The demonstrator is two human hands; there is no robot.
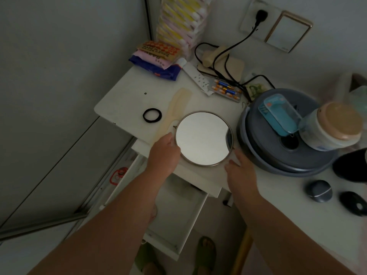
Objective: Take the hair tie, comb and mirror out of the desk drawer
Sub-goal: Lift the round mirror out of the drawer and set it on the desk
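Observation:
A round metal-rimmed mirror (202, 137) lies face up on the white desk (127, 90) near its front edge. My left hand (164, 153) grips the mirror's left rim. My right hand (241, 171) touches its lower right rim, fingers spread. A black hair tie (152, 115) lies flat on the desk to the left. A pale cream comb (174, 110) lies beside it, partly under the mirror's edge. Below the desk top the white drawer (178, 221) stands pulled out, and what shows of its inside looks bare.
At the right stands a grey round lidded container (278, 155) carrying a teal box and a jar. Blister packs (225, 90), a power strip, black cables and snack packets crowd the desk's back. Dark small objects sit at the far right. Green slippers show on the floor.

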